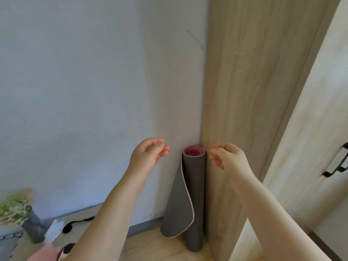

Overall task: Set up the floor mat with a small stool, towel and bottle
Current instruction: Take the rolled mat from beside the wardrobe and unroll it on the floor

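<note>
A rolled floor mat (194,185), grey outside and pink inside, stands upright on the floor in the corner between the white wall and a wooden cabinet side. Its outer flap hangs loose on the left. My left hand (148,155) hovers just left of the roll's top, fingers loosely curled, holding nothing. My right hand (227,157) hovers just right of the top, in front of the cabinet side, fingers also loosely curled and empty. Neither hand touches the mat. No stool, towel or bottle is in view.
The wooden cabinet (244,91) rises on the right, its door bearing a black handle (339,162). At lower left are a plant in a grey pot (18,213), a black cable (79,222), a white object and something pink. Light wood floor (150,245) lies below.
</note>
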